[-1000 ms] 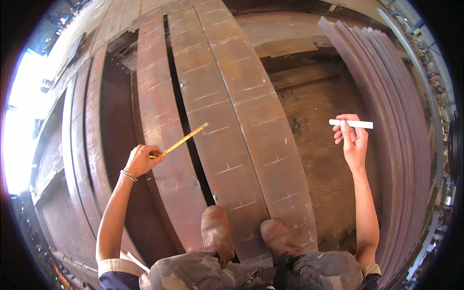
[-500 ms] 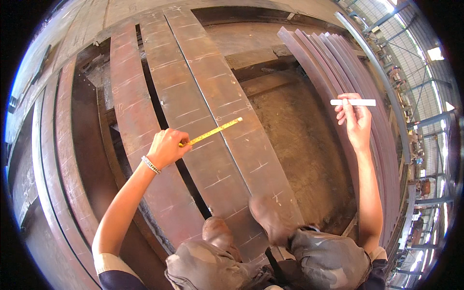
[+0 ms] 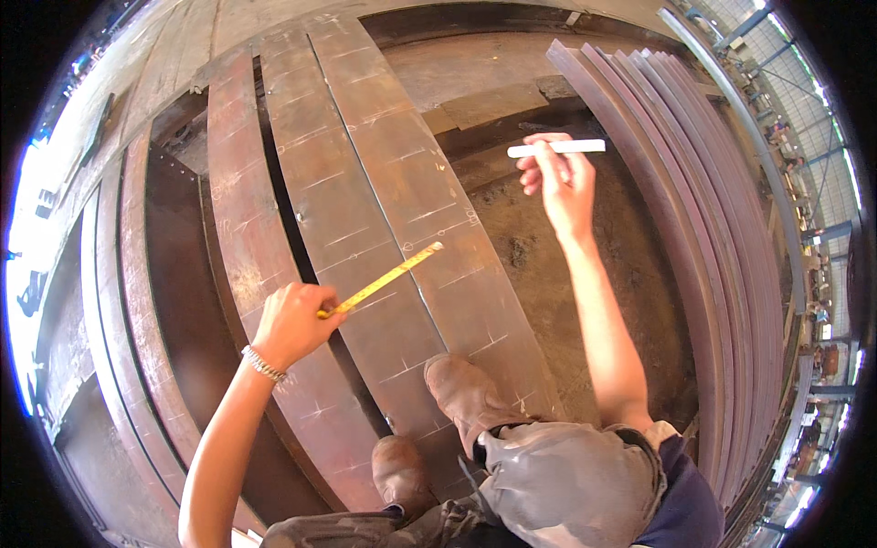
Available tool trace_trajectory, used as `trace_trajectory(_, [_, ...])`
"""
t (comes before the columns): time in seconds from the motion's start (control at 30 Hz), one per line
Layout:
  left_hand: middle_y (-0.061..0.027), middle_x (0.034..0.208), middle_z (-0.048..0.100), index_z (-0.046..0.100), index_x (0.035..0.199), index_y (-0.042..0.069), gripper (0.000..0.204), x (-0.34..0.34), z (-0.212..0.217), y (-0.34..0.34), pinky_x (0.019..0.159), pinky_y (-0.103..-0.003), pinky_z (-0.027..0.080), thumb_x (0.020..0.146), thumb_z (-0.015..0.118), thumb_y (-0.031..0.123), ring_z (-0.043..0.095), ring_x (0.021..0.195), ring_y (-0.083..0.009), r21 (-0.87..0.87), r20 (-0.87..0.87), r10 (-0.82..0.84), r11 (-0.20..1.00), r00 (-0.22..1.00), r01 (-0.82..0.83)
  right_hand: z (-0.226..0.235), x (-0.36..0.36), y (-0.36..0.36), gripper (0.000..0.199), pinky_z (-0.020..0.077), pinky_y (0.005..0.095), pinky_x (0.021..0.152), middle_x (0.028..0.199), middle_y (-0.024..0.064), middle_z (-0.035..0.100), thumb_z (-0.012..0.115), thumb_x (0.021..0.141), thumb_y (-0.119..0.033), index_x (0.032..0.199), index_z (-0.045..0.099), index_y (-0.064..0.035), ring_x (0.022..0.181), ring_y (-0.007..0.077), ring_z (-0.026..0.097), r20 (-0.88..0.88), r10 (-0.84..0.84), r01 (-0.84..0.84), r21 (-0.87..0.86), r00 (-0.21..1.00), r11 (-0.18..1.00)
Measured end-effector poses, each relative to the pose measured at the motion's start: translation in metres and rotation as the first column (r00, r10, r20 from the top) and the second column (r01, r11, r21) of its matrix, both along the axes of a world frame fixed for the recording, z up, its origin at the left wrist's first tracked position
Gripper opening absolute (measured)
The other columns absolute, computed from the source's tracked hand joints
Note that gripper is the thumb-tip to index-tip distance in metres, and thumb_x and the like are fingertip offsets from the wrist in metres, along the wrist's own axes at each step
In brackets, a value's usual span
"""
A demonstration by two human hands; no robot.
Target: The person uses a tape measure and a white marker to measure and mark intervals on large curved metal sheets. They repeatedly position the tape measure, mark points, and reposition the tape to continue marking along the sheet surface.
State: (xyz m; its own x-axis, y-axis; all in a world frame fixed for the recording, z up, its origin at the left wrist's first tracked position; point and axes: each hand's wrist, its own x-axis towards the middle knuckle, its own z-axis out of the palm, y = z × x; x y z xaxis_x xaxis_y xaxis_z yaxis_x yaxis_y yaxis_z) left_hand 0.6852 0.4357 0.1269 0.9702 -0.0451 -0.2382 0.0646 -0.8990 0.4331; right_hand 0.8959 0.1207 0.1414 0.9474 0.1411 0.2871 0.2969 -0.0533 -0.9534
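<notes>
My left hand [image 3: 292,321] grips the case of a yellow tape measure [image 3: 384,279]; its blade runs up and to the right across a rusty curved steel plate [image 3: 393,183]. The blade's tip rests near chalk marks on that plate. My right hand [image 3: 559,178] is raised over the dirt floor to the right and pinches a white chalk stick [image 3: 557,146], held level. A metal bracelet sits on my left wrist. My two boots [image 3: 461,393] stand on the plates near the lower edge.
Several long curved steel plates lie side by side, with dark gaps [image 3: 292,210] between them. A stack of curved plates [image 3: 703,201] stands on edge at the right. Bare dirt floor [image 3: 548,265] lies between. A fenced walkway runs along the far right.
The view has swung left, so plates and stack now sit further right. My left hand kept the tape stretched across the plate. My right hand with the chalk has come in closer to the plates.
</notes>
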Motion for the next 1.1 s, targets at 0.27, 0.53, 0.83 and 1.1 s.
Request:
trace_trajectory(0.27, [-0.0106,0.08,0.072,0.073,0.082,0.007,0.016,-0.027,0.063,0.016,0.068,-0.038,0.054,0.08,0.075,0.022,0.07,0.073,-0.0286,0.135,-0.075,0.242,0.964,0.968,-0.23,-0.053,0.04,0.072,0.015,0.0473,0.0221,0.049,0.076,0.0076,0.066,0.055,0.101,-0.015,0.103,0.064,-0.0017,0.057,0.0087,0.059,-0.133,0.09,-0.049,0.281,0.987,0.958])
trace_trajectory(0.53, [-0.0102,0.079,0.072,0.072,0.081,0.004,0.015,-0.028,0.092,0.016,0.067,-0.038,0.055,0.079,0.077,0.018,0.07,0.072,-0.0279,0.111,-0.135,0.346,0.936,0.928,-0.333,-0.103,0.047,0.058,0.018,0.048,0.0225,0.049,0.076,0.0063,0.066,0.055,0.102,-0.017,0.105,0.065,-0.0028,0.057,0.0082,0.059,-0.257,0.045,0.022,0.252,0.965,0.968])
trace_trajectory(0.83, [-0.012,0.082,0.072,0.072,0.089,0.007,0.019,0.007,-0.045,-0.046,0.067,-0.039,0.055,0.082,0.074,0.025,0.07,0.072,-0.0289,-0.032,-0.132,0.075,0.996,0.988,-0.08,-0.091,0.048,-0.007,0.018,0.0472,0.0222,0.048,0.075,0.007,0.066,0.056,0.102,-0.019,0.104,0.065,-0.0032,0.056,0.0085,0.058,-0.213,-0.152,0.199,0.221,0.965,0.955])
trace_trajectory(1.1, [-0.01,0.084,0.062,0.068,0.087,0.007,0.017,0.039,-0.126,-0.105,0.066,-0.045,0.053,0.083,0.072,0.023,0.066,0.075,-0.0339,-0.132,-0.027,-0.04,0.991,0.999,0.036,-0.097,0.014,-0.082,0.019,0.0483,0.0234,0.049,0.077,0.0077,0.067,0.055,0.103,-0.018,0.105,0.066,-0.0021,0.058,0.0089,0.058,-0.212,-0.338,0.369,0.125,0.917,0.921])
